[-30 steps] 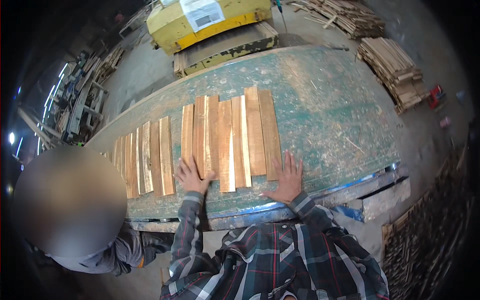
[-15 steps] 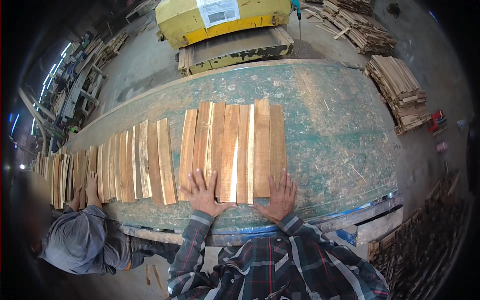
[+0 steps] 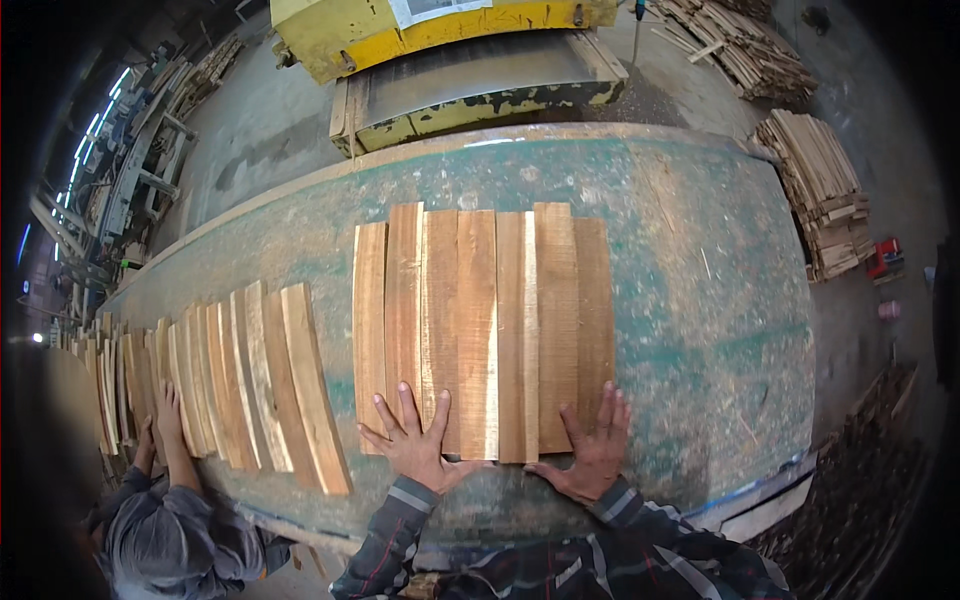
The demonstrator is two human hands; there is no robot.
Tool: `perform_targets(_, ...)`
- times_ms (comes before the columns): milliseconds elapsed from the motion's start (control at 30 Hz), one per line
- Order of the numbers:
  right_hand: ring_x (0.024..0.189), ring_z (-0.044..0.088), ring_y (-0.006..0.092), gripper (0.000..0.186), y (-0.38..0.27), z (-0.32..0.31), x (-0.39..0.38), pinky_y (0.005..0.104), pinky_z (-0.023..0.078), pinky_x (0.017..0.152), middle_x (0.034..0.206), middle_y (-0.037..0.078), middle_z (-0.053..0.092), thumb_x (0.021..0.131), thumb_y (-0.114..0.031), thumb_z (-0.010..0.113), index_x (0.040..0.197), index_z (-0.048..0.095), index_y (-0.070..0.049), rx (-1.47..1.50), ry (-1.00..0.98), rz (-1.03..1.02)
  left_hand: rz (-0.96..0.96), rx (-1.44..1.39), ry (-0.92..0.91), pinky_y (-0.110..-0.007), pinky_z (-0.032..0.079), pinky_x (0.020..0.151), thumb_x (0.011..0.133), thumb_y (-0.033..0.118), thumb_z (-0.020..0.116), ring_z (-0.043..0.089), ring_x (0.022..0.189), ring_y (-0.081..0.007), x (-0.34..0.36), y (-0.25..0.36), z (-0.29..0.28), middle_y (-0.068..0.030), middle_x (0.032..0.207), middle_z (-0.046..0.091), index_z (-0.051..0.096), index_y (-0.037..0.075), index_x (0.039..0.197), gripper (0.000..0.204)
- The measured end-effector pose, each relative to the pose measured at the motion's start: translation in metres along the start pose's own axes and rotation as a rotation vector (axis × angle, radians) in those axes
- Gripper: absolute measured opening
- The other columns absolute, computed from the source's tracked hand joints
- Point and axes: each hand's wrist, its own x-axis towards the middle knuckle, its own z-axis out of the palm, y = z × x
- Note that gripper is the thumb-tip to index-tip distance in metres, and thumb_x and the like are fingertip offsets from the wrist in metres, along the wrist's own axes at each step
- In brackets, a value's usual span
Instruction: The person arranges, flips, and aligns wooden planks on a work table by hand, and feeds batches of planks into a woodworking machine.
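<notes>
A group of several flat wooden boards [image 3: 477,330] lies side by side on a worn green tabletop [image 3: 700,360], lengthwise away from me. Their far ends are uneven; the near ends lie almost in line. My left hand [image 3: 420,450] is spread over the near ends on the left side, fingers on the wood and thumb along the end edges. On the right, my right hand [image 3: 592,452] rests with fingers apart on the near corner of the last board, its thumb pointing inward at the ends. Neither hand grips anything.
Leftward runs a longer row of boards [image 3: 250,380], where a co-worker's hands [image 3: 165,425] rest. A yellow machine [image 3: 480,95] stands beyond the table's far edge. Stacked boards [image 3: 820,190] are on the floor at right, with more wood [image 3: 860,470] low at right.
The view has shifted closer, so the boards look larger. My hands keep their places at the near ends, fingers still spread. The co-worker's hands stay at the left row.
</notes>
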Motion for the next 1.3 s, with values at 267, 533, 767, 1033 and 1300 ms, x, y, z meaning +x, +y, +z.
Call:
perform_targets(267,0.149,0.020,0.0591,0.101,0.073,0.010,0.252,0.0703,0.013,0.120,0.163,0.039,0.017,0.068,-0.068,0.084,0.150,0.053,-0.019,-0.007,0.097,-0.182,-0.075,0.006,0.098,-0.088,-0.006,0.104,0.061,0.099,0.058,-0.002,0.152,-0.0603,0.234,0.007,0.003,-0.0239,0.172,0.009,0.031,0.034,0.163,0.124)
perform_targets(533,0.152,0.033,0.0397,0.076,0.069,-0.036,0.468,0.0662,0.002,0.124,0.161,0.026,0.037,0.094,-0.062,0.061,0.152,0.049,-0.014,0.101,0.313,-0.206,-0.089,-0.739,0.449,-0.054,0.034,0.118,0.093,0.062,0.063,0.049,0.141,-0.0363,0.449,-0.049,-0.088,-0.0220,0.154,0.048,0.051,0.014,0.152,0.077)
perform_targets(767,0.146,0.043,0.0373,0.030,0.114,-0.037,0.182,0.0628,0.008,0.125,0.149,0.018,0.055,0.097,-0.035,0.066,0.110,0.078,-0.011,0.207,0.103,-0.049,-0.115,-0.143,0.379,-0.055,0.030,0.116,0.097,0.041,0.068,0.050,0.140,-0.0342,0.164,-0.151,-0.057,-0.0159,0.147,0.058,0.064,0.017,0.140,0.049)
perform_targets(1033,0.153,0.027,0.0412,0.037,0.057,-0.009,-0.014,0.0655,0.006,0.124,0.164,0.017,0.035,0.103,-0.037,0.056,0.130,0.068,-0.014,0.163,0.093,0.061,-1.126,0.213,0.083,-0.070,0.007,0.122,0.104,0.067,0.025,0.005,0.160,-0.0370,-0.099,-0.503,-0.008,-0.0151,0.173,0.012,0.018,0.025,0.167,0.075)
perform_targets(1300,0.154,0.023,0.0405,0.049,0.056,0.006,-0.024,0.0629,0.007,0.125,0.166,0.016,0.032,0.108,-0.047,0.041,0.137,0.061,-0.013,-0.059,0.107,0.155,-1.371,-0.103,0.106,-0.069,0.009,0.122,0.100,0.075,0.026,0.011,0.159,-0.0399,-0.058,-0.392,-0.004,-0.0190,0.172,0.014,0.020,0.025,0.166,0.083)
